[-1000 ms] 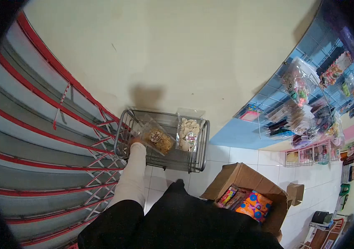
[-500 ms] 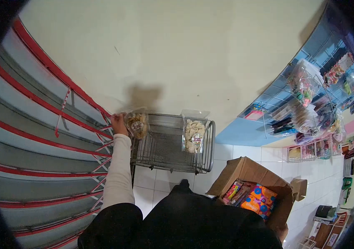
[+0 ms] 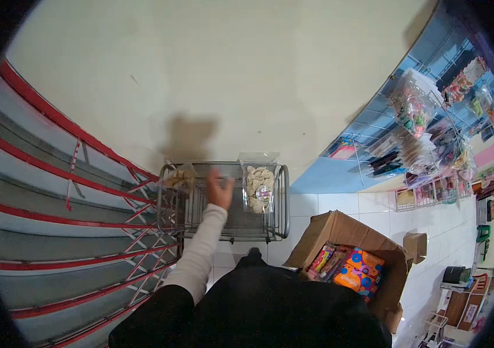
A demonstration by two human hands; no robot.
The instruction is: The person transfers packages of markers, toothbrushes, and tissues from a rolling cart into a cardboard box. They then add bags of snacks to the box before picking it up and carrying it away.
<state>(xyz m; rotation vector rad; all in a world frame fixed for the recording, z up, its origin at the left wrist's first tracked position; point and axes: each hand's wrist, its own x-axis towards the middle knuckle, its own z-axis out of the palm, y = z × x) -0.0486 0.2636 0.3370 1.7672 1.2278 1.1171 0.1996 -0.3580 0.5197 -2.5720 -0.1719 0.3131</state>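
Observation:
My left hand (image 3: 219, 190) is over the middle of a grey wire basket rack (image 3: 229, 231), holding nothing, its fingers apart and slightly blurred. To its left, a clear packet of brown snacks (image 3: 181, 178) stands in the rack's left end. A clear packet of pale chips (image 3: 259, 188) with a round label stands on the right side. At my right side is an open cardboard box (image 3: 368, 232) containing an orange patterned packet (image 3: 360, 272) and several colourful packets (image 3: 323, 261). My right hand (image 3: 395, 318) shows only partly at the box's lower right corner, gripping it.
A red-framed folding shutter (image 3: 73, 214) runs along the left. The cream wall (image 3: 229, 69) rises behind the rack. Wire grid panels with hanging packaged goods (image 3: 415, 110) are on the right, above white floor tiles (image 3: 339, 203).
My left hand has let go of the brown snack packet and moved right, over the rack's middle. That packet now sits in the rack's left end. The view has shifted slightly.

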